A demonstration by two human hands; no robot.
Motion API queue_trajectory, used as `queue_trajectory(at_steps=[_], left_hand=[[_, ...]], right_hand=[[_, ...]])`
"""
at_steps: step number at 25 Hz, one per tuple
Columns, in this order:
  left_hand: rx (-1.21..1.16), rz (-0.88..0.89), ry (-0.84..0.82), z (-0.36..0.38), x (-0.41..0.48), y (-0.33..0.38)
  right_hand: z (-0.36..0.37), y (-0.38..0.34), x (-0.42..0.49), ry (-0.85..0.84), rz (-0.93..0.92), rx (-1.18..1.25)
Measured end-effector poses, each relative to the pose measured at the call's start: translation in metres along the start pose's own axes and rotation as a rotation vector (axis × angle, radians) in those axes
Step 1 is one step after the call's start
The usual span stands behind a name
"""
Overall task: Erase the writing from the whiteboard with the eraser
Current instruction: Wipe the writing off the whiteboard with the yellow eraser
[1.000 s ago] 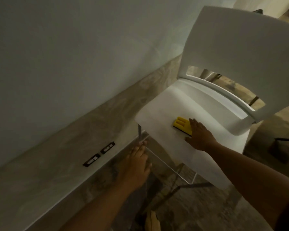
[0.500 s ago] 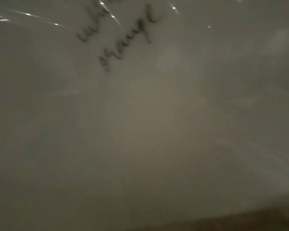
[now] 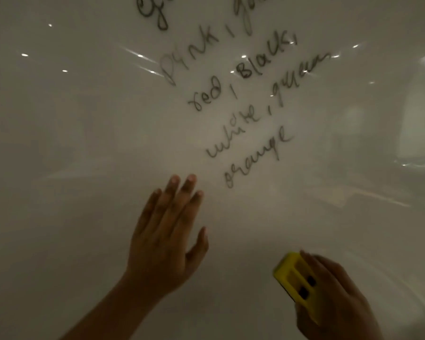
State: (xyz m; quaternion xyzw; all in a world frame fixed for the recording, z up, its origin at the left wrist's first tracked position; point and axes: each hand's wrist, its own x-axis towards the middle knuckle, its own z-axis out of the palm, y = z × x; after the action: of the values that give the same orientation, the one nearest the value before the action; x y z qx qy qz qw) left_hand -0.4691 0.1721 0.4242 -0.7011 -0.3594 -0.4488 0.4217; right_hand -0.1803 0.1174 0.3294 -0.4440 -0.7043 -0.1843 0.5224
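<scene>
A glossy whiteboard (image 3: pixel 71 155) fills the whole view. Dark handwritten words (image 3: pixel 241 99) run slantwise across its upper middle, ending in the word "orange" (image 3: pixel 258 158). My right hand (image 3: pixel 334 300) at the lower right grips a yellow eraser (image 3: pixel 291 274), which is held against or very near the board, well below the writing. My left hand (image 3: pixel 167 236) is flat with fingers spread, at or close to the board's surface, just below and left of "orange". It holds nothing.
Reflections of ceiling lights (image 3: pixel 140 55) and a bright window patch (image 3: pixel 420 114) glint on the board's surface. The light is dim.
One second ago my right hand was on the eraser lying on a white chair seat. The view then swung up to the board, and both hands are now raised in front of it.
</scene>
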Motion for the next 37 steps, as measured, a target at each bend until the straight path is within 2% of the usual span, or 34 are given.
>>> queue_trajectory(at_steps=[3,7,12,17,21,22,26,28,30,32,33,35,37], left_hand=[[0.097,-0.063,-0.042,0.010,0.015,-0.014],[0.280,0.023,-0.062,0.029,0.007,-0.019],[0.305,0.026,-0.008,0.032,0.006,-0.018],[0.322,0.023,-0.003,0.033,0.005,-0.018],[0.328,0.036,-0.009,0.030,0.004,-0.018],[0.327,0.036,-0.022,0.030,0.004,-0.018],[0.346,0.035,-0.035,0.028,0.004,-0.017],[0.335,0.035,-0.038,0.026,0.004,-0.017],[0.325,0.036,-0.041,0.026,0.004,-0.017],[0.327,0.041,-0.053,0.026,0.004,-0.017],[0.327,0.044,-0.057,0.026,0.004,-0.017],[0.337,0.043,-0.069,0.027,0.003,-0.019],[0.348,0.043,-0.069,0.029,0.002,-0.020]], right_hand=[[0.003,-0.036,0.070,-0.016,-0.034,-0.032],[0.010,-0.045,0.110,0.091,-0.132,-0.057],[0.028,-0.034,0.137,-0.079,-0.368,-0.191],[0.036,-0.026,0.166,0.104,-0.291,-0.060],[0.044,-0.014,0.141,-0.083,-0.565,-0.162],[0.036,-0.003,0.145,-0.068,-0.563,-0.186],[0.020,0.010,0.186,0.160,-0.318,-0.132],[0.035,-0.008,0.182,0.123,-0.410,-0.081],[0.044,-0.010,0.165,-0.001,-0.610,-0.140],[0.025,0.009,0.173,-0.083,-0.706,-0.213],[0.013,0.023,0.184,-0.042,-0.666,-0.249],[-0.012,0.049,0.216,0.139,-0.362,-0.298],[-0.023,0.060,0.235,0.323,-0.099,-0.208]])
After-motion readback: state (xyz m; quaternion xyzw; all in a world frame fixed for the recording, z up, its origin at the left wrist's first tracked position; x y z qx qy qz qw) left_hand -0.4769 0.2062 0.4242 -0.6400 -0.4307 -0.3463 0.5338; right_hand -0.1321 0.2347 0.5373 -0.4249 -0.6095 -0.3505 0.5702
